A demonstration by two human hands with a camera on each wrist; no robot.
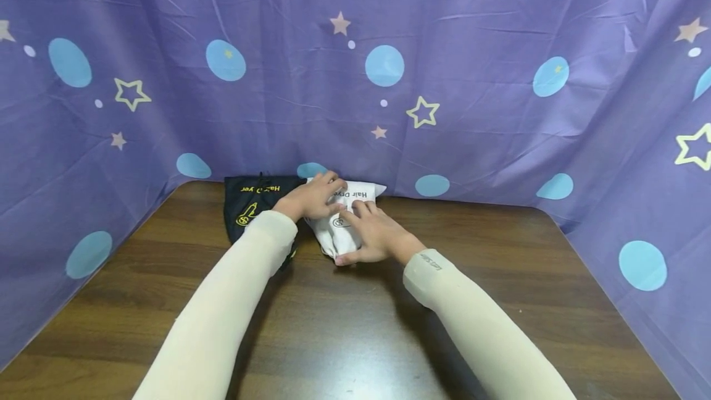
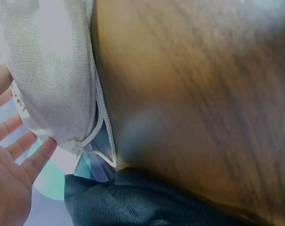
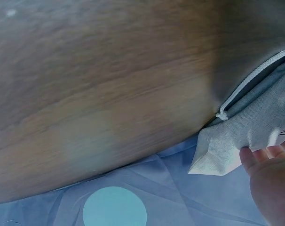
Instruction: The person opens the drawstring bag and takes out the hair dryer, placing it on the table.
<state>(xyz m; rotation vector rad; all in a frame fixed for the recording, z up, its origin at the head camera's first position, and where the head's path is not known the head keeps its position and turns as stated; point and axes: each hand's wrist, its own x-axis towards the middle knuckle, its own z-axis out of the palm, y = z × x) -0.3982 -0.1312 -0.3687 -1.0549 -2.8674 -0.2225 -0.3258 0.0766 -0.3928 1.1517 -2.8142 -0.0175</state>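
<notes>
A white drawstring bag printed "Hair Dryer" lies at the table's back edge, plump with something hidden inside. My left hand rests on its left side with fingers spread. In the left wrist view, those fingers lie loosely against the white cloth, near the knotted cord. From the right, my right hand touches the same bag, thumb by its near corner and fingers over the print. The right wrist view has its fingertips at the bag's flat end.
A black drawstring bag with yellow "Hair Dryer" print lies left of the white one, partly beneath my left forearm. Behind the brown wooden table hangs a purple curtain with stars and dots, enclosing the sides too.
</notes>
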